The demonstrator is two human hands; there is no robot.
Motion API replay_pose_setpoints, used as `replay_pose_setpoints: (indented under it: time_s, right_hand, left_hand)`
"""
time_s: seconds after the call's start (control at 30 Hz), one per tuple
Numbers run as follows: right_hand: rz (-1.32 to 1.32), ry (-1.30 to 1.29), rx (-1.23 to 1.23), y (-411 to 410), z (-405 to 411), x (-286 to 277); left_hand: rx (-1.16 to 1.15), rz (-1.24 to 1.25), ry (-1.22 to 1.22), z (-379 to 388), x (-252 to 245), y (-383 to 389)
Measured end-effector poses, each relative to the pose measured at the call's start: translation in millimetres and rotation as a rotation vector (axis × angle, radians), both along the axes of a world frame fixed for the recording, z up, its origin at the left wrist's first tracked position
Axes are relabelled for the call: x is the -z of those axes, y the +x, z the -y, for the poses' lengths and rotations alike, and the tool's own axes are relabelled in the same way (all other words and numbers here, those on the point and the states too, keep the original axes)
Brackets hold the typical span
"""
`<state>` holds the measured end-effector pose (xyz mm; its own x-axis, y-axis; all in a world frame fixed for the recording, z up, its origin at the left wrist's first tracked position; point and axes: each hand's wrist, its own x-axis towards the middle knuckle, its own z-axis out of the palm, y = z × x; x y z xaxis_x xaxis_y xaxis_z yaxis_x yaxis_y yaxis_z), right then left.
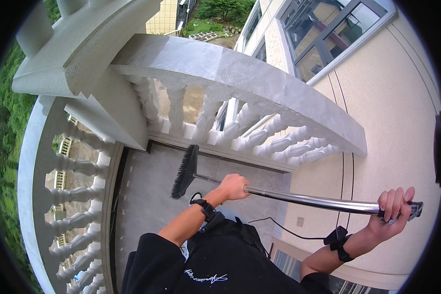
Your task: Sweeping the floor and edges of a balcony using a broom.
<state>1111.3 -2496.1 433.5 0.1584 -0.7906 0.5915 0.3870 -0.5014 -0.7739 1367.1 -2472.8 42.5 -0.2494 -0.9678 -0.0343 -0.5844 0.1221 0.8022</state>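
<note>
A broom with black bristles and a shiny metal handle (308,201) slants across in front of my body. My left hand (233,186) grips the lower handle, closer to the broom head. Around the upper end of the handle, by its dark grip, my right hand (395,209) is closed, at the far right. The black broom head (186,172) is over the grey tiled floor (154,165), near the balcony corner; whether its bristles touch the tiles is hard to tell. Both wrists wear black bands.
White stone balustrades run ahead, under a grey marble rail (242,70), and along the left, under another rail (31,176). They meet at a thick pillar (114,103). A beige wall (382,110) with a window stands at the right. A black cable hangs by my right wrist.
</note>
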Motion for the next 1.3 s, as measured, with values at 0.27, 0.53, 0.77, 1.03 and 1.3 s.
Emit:
replay_pose_setpoints:
  time_s: [0.27, 0.53, 0.77, 1.03, 1.3]
  right_hand:
    - [0.024, -0.167, -0.124, 16.9, -20.1, -11.6]
    - [0.027, -0.193, -0.188, 74.4, -2.5, 6.4]
    - [-0.031, -0.017, -0.105, 141.0, 43.3, 56.2]
    - [-0.014, 0.35, -0.05, 118.4, 66.7, 88.7]
    - [0.018, 0.132, -0.27, 113.1, 11.2, 41.4]
  left_hand:
    - [-0.129, 0.077, -0.229, 30.8, -20.3, 39.5]
    - [-0.185, 0.041, -0.222, 76.7, -16.6, 76.6]
    - [-0.239, -0.012, -0.045, 50.0, 75.6, 85.6]
    - [-0.135, 0.059, 0.368, -51.0, 85.6, 64.1]
    - [-0.239, 0.126, 0.226, -86.0, 28.4, 85.3]
